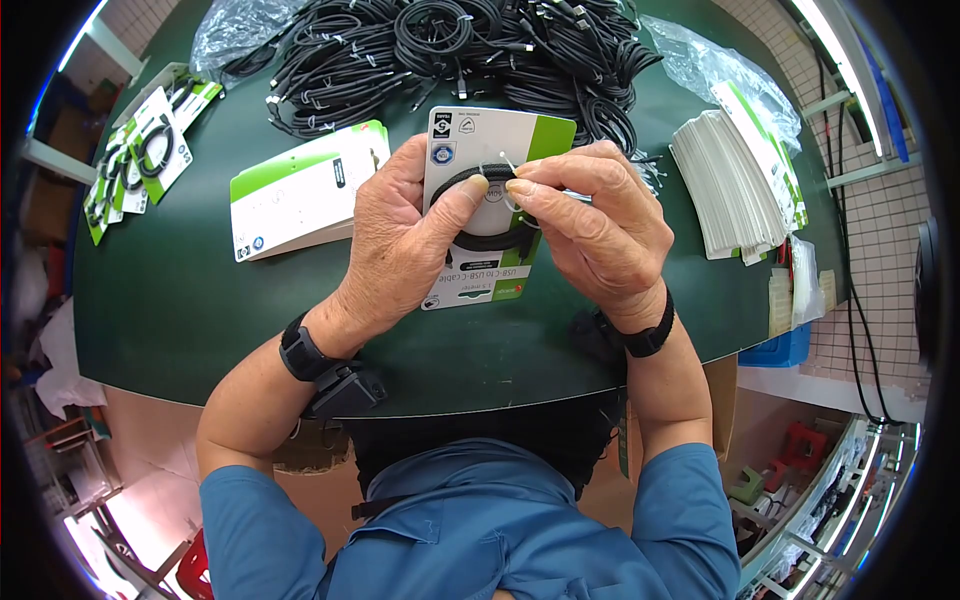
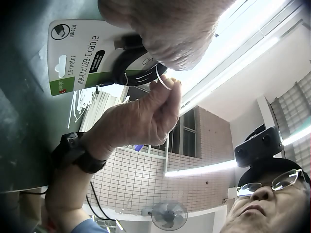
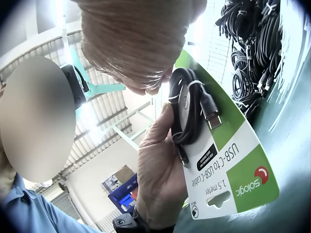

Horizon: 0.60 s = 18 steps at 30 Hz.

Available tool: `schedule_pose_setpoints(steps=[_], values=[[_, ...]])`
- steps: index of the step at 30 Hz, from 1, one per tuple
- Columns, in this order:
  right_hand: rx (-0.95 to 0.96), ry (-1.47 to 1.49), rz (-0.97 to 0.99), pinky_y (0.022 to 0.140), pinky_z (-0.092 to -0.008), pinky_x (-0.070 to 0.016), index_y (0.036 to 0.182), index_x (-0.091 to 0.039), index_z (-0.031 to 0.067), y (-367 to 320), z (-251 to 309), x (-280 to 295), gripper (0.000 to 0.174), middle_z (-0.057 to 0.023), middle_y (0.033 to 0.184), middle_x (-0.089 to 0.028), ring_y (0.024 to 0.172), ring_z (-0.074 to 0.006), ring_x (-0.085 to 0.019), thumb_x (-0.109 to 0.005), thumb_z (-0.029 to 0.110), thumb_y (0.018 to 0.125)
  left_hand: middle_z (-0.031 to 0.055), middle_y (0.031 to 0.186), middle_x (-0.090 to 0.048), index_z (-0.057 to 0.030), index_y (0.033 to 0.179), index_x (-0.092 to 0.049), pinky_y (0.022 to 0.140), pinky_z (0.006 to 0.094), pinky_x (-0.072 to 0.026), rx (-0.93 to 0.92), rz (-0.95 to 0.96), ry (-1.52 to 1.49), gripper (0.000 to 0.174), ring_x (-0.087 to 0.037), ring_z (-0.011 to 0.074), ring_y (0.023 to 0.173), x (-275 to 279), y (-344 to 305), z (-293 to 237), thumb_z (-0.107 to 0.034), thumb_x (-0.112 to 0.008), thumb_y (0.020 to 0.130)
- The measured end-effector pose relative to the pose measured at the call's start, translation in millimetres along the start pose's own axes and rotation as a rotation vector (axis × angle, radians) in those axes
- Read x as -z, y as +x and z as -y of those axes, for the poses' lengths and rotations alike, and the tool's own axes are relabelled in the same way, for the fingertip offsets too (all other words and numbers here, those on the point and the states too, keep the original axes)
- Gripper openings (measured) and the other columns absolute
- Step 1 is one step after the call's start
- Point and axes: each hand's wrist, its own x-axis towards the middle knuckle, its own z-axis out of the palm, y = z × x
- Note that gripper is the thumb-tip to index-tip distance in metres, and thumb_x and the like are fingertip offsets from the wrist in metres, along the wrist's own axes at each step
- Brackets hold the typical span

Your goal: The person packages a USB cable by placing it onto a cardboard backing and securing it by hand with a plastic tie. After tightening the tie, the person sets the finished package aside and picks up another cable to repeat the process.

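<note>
A white and green cardboard card [image 1: 550, 135], printed "USB-C to USB-C cable", is held over the table, its hang hole toward the body. On its face lies a coiled black USB-C cable [image 3: 187, 131], bound to the card with thin white ties. My left hand [image 1: 395, 240] grips the card by its left side, thumb pressing on the coil. My right hand [image 1: 610, 225] pinches a thin white cable tie [image 2: 160, 77] between thumb and forefinger, right at the coil. In the left wrist view that tie loops out from the cable to the fingertips.
A heap of bundled black cables [image 1: 450, 60] covers the table's far side. Blank-faced cards [image 1: 290, 205] lie stacked at left, with cards carrying cables [image 1: 150, 155] beyond. A thick card stack [image 1: 725, 185] stands at right. Loose white ties [image 3: 289, 63] lie near the heap.
</note>
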Motion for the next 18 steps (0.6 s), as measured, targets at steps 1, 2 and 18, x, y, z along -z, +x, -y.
schedule_pose_setpoints(steps=[1,2,18], values=[[0.002,0.001,0.003,0.068,-0.0322,-0.0586,0.109,-0.079,0.0069,0.3,-0.2,0.2,0.038,-0.0097,0.099,-0.075,0.085,-0.0247,-0.073,-0.087,-0.007,0.074,0.0111,0.114,-0.076,0.0028,0.13,-0.062,0.088,0.0288,-0.0606,-0.002,-0.001,0.0,0.027,-0.072,0.0122,0.101,0.0,0.0,0.5,-0.008,-0.063,0.105],[0.002,0.0,0.003,0.068,-0.0322,-0.0586,0.109,-0.079,0.0069,0.7,-0.4,0.4,0.038,-0.0097,0.099,-0.075,0.085,-0.0247,-0.073,-0.087,-0.007,0.074,0.0111,0.114,-0.076,0.0027,0.13,-0.062,0.088,0.0287,-0.0606,-0.004,-0.002,0.0,0.026,-0.072,0.0121,0.101,0.0,0.0,0.7,-0.008,-0.063,0.105],[-0.127,0.026,0.019,0.066,-0.0311,-0.0555,0.106,-0.079,0.0072,6.8,-2.2,0.4,0.03,-0.0083,0.094,-0.076,0.081,-0.0233,-0.07,-0.084,-0.006,0.079,0.0115,0.114,-0.075,0.0035,0.128,-0.062,0.088,0.0289,-0.0594,-0.03,0.019,0.068,0.027,-0.071,0.0128,0.102,0.2,-1.8,1.0,-0.007,-0.066,0.103]])
